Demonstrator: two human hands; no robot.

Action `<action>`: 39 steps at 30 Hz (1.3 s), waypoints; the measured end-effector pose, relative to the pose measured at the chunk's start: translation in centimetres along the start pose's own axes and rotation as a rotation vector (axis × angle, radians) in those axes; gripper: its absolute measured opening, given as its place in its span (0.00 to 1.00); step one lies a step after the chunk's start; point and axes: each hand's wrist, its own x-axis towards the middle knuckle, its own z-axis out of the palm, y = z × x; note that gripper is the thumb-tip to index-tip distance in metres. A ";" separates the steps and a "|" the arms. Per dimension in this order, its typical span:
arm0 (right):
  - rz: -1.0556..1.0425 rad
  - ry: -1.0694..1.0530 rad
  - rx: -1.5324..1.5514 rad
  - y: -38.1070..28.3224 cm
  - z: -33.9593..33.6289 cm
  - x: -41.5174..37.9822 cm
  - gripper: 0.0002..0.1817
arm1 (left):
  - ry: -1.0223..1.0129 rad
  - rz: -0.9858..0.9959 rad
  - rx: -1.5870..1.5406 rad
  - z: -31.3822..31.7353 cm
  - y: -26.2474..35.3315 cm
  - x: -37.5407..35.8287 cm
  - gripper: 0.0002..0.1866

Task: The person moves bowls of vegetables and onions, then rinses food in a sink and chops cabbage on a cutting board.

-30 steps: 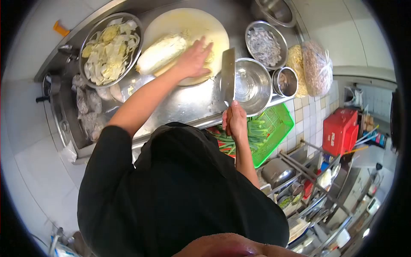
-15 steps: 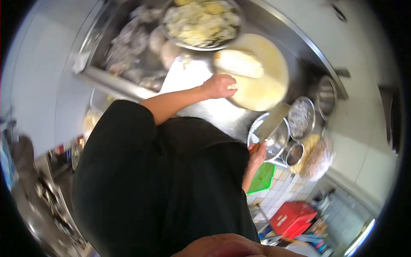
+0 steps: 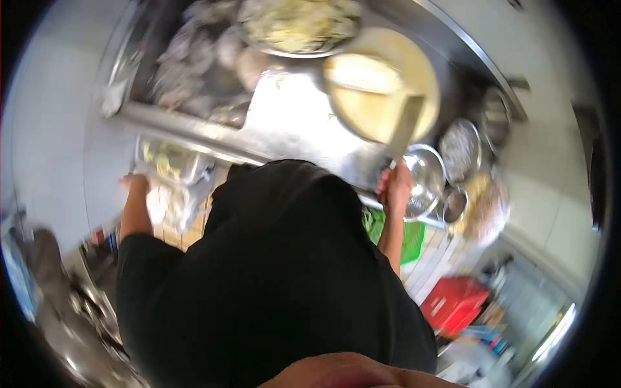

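Observation:
My right hand (image 3: 396,184) grips the handle of a cleaver (image 3: 406,126), its broad blade pointing up over the near edge of a round cutting board (image 3: 369,116). On that board lies a pale, oblong piece of vegetable (image 3: 362,74), which looks like cabbage. My left hand (image 3: 134,182) is stretched far out to the left, fingers apart and slightly blurred, with nothing visible in it. It is above a pale plastic bag (image 3: 171,205) and beside a clear tub (image 3: 187,167) with yellowish-green scraps.
At the back, a large bowl (image 3: 301,52) is heaped with cut pale vegetable. Plastic-wrapped items (image 3: 187,71) fill the sink on the left. To the right stand a steel bowl (image 3: 424,184), a colander (image 3: 460,150) and a small pot (image 3: 455,204). Below are a green basket (image 3: 413,244) and a red box (image 3: 455,302).
My left hand has swung from the board far to the left, and the pale bit it held is no longer visible. My right hand has raised the cleaver from the steel bowl toward the board.

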 end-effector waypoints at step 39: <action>-0.030 -0.107 0.149 6.5 -1.9 0.1 0.13 | -0.135 1.388 -0.462 -22.4 31.5 -9.4 0.23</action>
